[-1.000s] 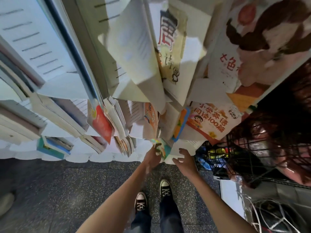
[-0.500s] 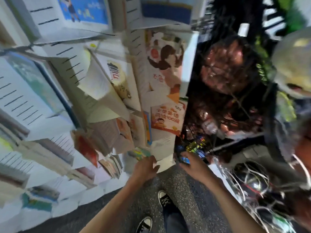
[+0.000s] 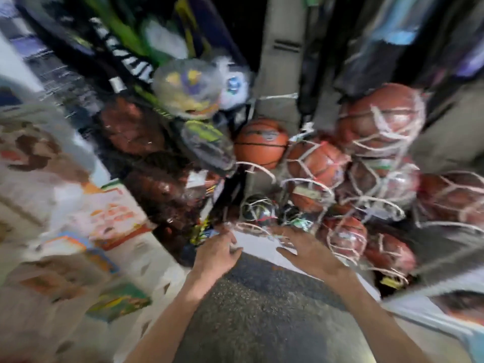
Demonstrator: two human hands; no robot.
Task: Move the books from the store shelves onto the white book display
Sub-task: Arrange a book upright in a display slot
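While blur smears the books [image 3: 115, 221] on the white display [image 3: 146, 260] at left, both hands, left [image 3: 216, 258] and right [image 3: 311, 251], reach out empty, fingers loosely spread, toward netted basketballs [image 3: 317, 161].

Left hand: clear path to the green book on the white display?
Probably yes. The left hand is open and holds nothing, and the green book lies face-up on the white display below-left of it, with nothing between. Blur limits certainty.

we reach both bare forearms forward, left hand [image 3: 218, 254] loosely curled, right hand [image 3: 310, 251] spread, both holding nothing.
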